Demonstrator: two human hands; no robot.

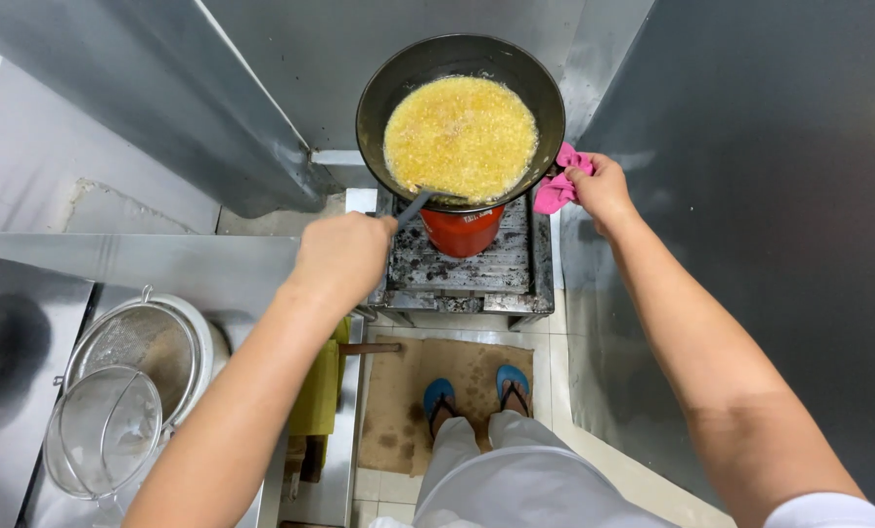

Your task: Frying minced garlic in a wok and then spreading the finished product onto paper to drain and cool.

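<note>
Head view: the left hand [342, 256] is fisted on a utensil handle [413, 207] whose tip is hidden in the wok [379, 98] of bubbling yellow food [461, 137] on the burner. The right hand [602, 191] pinches a pink cloth [558, 186] at the rim, covering the wok's grip.

Steel walls [750, 147] hem in the burner [476, 264] on the right and behind, leaving only a narrow gap beside the wok [460, 122]. To the left, the tabletop [212, 264] lies open near the burner, while wire strainers [129, 391] crowd its near end.

wok [460, 59] of yellow batter, hands [342, 256] gripping
</note>
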